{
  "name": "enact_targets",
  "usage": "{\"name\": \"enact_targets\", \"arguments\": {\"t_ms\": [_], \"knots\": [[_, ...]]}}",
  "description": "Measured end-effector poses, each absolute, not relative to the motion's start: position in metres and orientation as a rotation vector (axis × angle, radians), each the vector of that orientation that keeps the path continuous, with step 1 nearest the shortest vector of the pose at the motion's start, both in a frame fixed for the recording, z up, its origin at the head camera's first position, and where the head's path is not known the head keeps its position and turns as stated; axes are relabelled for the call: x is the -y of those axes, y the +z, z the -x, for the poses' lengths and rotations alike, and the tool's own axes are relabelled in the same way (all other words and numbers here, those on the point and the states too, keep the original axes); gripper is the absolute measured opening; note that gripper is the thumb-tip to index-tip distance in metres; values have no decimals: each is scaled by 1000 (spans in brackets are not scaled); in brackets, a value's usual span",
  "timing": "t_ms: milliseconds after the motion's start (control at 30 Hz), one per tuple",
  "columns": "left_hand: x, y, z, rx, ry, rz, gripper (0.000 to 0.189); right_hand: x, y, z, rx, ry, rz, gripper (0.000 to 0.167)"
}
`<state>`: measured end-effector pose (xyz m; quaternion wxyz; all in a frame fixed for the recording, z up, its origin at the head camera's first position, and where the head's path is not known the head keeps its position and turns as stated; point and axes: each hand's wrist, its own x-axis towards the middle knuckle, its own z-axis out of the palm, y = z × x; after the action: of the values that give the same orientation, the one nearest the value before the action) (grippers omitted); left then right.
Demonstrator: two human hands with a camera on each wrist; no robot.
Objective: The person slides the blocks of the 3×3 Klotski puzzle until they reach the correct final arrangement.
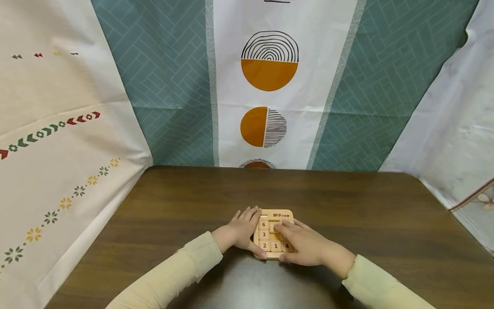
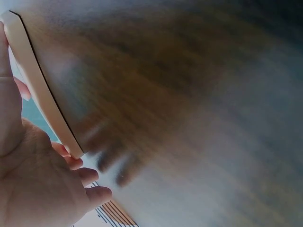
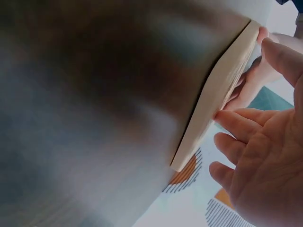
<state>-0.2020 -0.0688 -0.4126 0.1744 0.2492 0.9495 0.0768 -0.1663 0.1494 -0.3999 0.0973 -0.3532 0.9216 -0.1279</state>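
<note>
A wooden number slide puzzle [image 1: 283, 213] lies flat on the table, its tiles 6, 3, 2, 1 and 4 showing. My left hand [image 1: 241, 231] holds the puzzle along its left side, fingers at the far corner and thumb on the near corner. Over the right side is my right hand [image 1: 306, 244], an index fingertip on a tile in the upper middle and the thumb at the near edge. It hides the right-hand tiles partly. Both wrist views show the puzzle's side edge [image 2: 42, 85] close to the fingers.
The dark brown wooden table [image 1: 185, 193] reaches back to a green and white patterned cloth [image 1: 173, 86]. Pale cloths hang at the left [image 1: 58, 128] and at the right [image 1: 455, 111].
</note>
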Motion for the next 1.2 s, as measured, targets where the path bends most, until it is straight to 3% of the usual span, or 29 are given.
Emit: {"name": "enact_targets", "arguments": {"t_ms": [433,900,1200], "knots": [[72,-414,204,-2695,218,-704,125,-151,-395,150,-2687,-346,1102,77],[70,-417,201,-2676,234,-724,125,-123,-398,172,-2647,-397,1125,73],[69,-414,205,-2691,209,-719,125,-137,-398,174,-2664,-384,1081,73]]}}
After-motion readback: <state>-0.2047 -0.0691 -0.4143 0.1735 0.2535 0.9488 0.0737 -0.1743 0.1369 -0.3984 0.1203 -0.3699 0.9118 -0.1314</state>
